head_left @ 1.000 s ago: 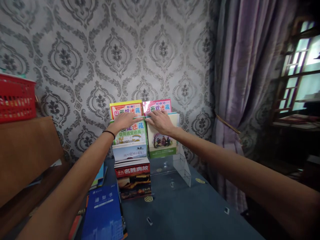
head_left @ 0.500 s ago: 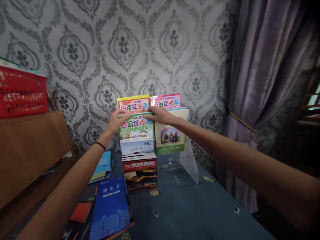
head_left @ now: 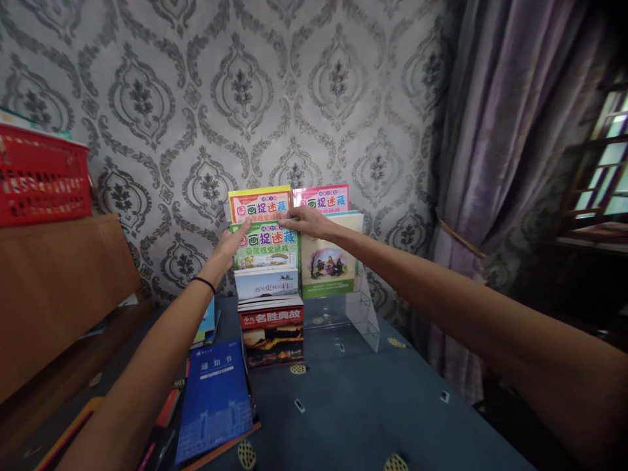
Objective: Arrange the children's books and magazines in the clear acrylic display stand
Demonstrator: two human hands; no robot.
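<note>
A green-edged picture book (head_left: pixel 267 247) stands in a clear acrylic book rack (head_left: pixel 366 311). My left hand (head_left: pixel 234 241) grips its upper left edge, the thumb along the front. My right hand (head_left: pixel 311 222) pinches its top edge near the right corner. Just behind it rises a yellow-topped picture book (head_left: pixel 260 201), and a pink picture book (head_left: pixel 333 198) stands to the right. Below the green book are a pale blue book (head_left: pixel 267 284) and a red-topped book (head_left: pixel 273 337) in the lower tiers. A cream and green book (head_left: pixel 328 265) sits under my right wrist.
A blue booklet (head_left: pixel 216 399) lies on a stack at the left of the dark table (head_left: pixel 353 412). A red basket (head_left: pixel 44 173) rests on a wooden box (head_left: pixel 63 294) at far left. Purple curtains (head_left: pixel 490 163) hang at the right, and patterned wallpaper is behind.
My left hand has slipped slightly lower along the green book's left edge, and my right hand has shifted slightly left. The book stays in about the same place; the view has turned a little.
</note>
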